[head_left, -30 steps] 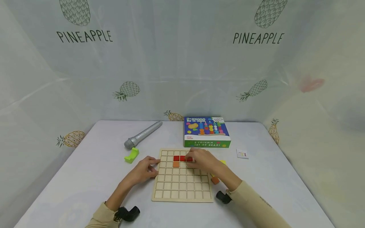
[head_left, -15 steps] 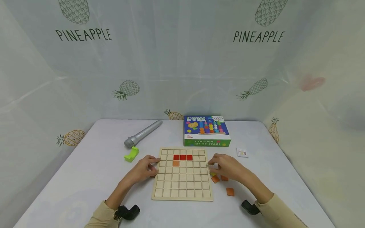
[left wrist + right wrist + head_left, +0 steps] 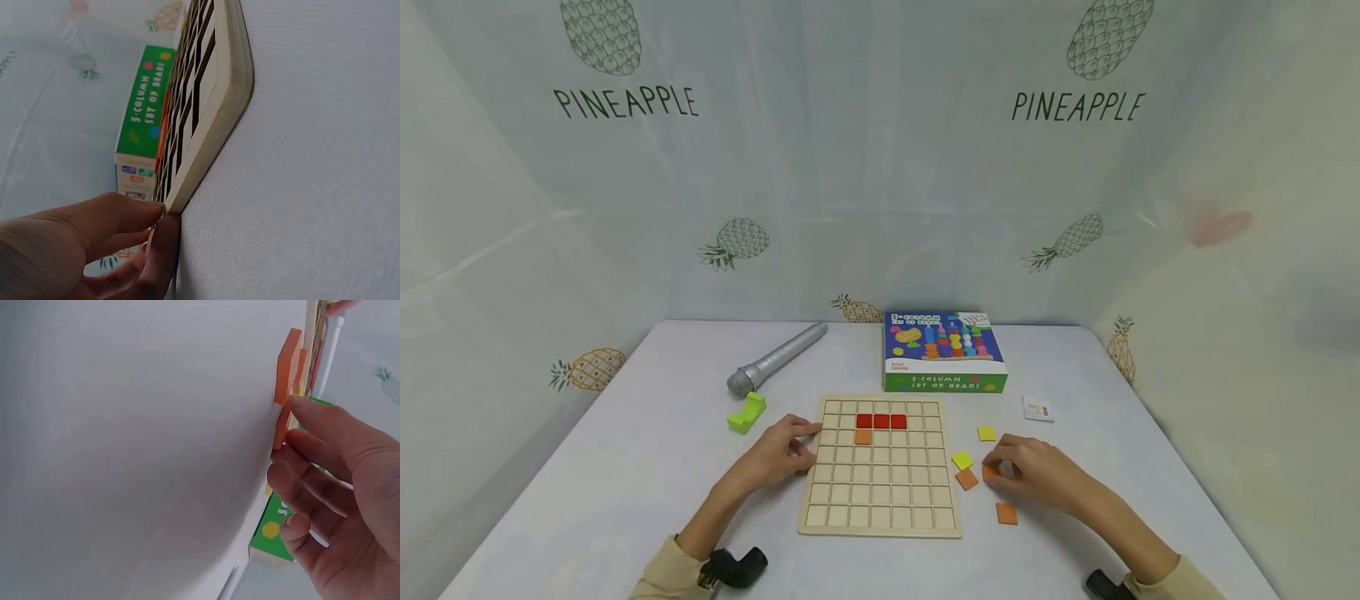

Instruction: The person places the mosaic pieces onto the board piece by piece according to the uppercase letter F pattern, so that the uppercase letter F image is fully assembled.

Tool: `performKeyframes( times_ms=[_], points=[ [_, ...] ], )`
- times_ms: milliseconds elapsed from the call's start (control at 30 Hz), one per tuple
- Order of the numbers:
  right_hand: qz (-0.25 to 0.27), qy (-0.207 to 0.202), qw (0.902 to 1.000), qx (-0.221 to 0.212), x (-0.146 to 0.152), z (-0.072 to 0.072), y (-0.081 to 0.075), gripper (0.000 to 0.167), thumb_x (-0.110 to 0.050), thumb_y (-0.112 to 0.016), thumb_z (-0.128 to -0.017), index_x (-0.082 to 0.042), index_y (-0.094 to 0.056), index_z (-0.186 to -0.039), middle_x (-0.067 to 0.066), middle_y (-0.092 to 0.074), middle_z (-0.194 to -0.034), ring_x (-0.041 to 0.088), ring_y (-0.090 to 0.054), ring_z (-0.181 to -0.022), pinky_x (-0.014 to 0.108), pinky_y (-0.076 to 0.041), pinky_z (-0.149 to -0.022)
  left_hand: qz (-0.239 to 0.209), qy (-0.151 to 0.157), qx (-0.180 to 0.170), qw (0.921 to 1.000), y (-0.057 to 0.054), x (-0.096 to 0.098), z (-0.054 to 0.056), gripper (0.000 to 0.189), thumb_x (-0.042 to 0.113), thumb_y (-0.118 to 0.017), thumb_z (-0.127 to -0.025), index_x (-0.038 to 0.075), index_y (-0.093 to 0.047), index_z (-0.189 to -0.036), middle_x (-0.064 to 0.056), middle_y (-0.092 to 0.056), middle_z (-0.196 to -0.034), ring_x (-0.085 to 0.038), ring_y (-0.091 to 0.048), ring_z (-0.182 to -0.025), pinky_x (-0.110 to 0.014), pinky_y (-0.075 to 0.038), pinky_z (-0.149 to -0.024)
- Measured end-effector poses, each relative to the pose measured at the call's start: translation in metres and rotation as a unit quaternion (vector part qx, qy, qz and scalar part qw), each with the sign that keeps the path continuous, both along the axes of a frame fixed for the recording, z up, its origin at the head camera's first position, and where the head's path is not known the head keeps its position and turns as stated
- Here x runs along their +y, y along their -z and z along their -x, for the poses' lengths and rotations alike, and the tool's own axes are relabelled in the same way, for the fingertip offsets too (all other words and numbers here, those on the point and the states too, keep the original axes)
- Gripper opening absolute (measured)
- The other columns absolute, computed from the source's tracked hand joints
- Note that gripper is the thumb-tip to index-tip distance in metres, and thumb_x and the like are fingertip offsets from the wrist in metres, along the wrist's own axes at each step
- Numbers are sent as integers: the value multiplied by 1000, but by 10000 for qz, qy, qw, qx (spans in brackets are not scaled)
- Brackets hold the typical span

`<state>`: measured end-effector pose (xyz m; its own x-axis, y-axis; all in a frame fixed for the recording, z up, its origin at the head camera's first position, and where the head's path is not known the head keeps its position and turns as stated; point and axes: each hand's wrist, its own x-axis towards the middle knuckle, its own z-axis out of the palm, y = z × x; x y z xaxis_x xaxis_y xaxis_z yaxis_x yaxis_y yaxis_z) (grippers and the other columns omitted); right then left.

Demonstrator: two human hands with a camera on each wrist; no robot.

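Observation:
A square wooden grid board (image 3: 880,483) lies flat on the table, with three red tiles (image 3: 882,422) side by side in one row and an orange tile (image 3: 864,437) just below the leftmost. At the board's left edge my left hand (image 3: 772,454) rests its thumb and fingertips, spaced apart along the wood. In the left wrist view those fingertips (image 3: 156,212) touch the rim. To the right of the board, my right hand (image 3: 1037,471) pinches another orange tile (image 3: 282,428) at table level between thumb and finger. That hand partly covers the tile in the head view.
Loose beside the right hand lie two yellow tiles (image 3: 987,433) and two more orange tiles (image 3: 1007,513). Behind the board stand a bead-set box (image 3: 945,382) and a silver microphone (image 3: 778,358). A lime-green block (image 3: 747,413) and a small white card (image 3: 1038,408) flank it.
My right hand has left the red row, drawn back right and toward me, and taken hold of an orange tile. The rightmost red tile is uncovered. The left hand stays at the board's edge.

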<state>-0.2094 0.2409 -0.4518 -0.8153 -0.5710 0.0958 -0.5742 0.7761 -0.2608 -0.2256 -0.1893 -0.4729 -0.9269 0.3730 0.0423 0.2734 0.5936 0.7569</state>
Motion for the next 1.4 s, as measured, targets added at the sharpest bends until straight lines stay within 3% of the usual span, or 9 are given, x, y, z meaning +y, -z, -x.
performKeyframes(
  times_ms=[500,933,1400],
  points=[
    [-11,-38,9999,155,5,-1,5,19,-24,-78,-82,-17,-76,-99,-9,-65,-92,-4,-44,-66,14,-41,-57,44,-88,21,9999,-1,2,2,53,-3,-68,-83,-8,-54,-135,-23,-53,-125,-14,-58,-84,-18,-47,-62],
    [-116,172,9998,73,2,-3,5,20,-27,-79,-81,-18,-76,-99,-9,-65,-93,-3,-45,-67,14,-42,-57,207,145,308,9992,0,-1,1,52,-1,-66,-85,-8,-54,-135,-24,-53,-125,-8,-57,-81,-18,-47,-65],
    [-2,32,9998,201,1,-2,4,17,-23,-78,-82,-17,-77,-98,-9,-65,-90,-3,-45,-65,14,-42,-56,181,128,297,9993,1,-1,2,52,-1,-66,-85,-8,-54,-135,-24,-53,-125,-7,-57,-80,-18,-47,-64]
  ],
)
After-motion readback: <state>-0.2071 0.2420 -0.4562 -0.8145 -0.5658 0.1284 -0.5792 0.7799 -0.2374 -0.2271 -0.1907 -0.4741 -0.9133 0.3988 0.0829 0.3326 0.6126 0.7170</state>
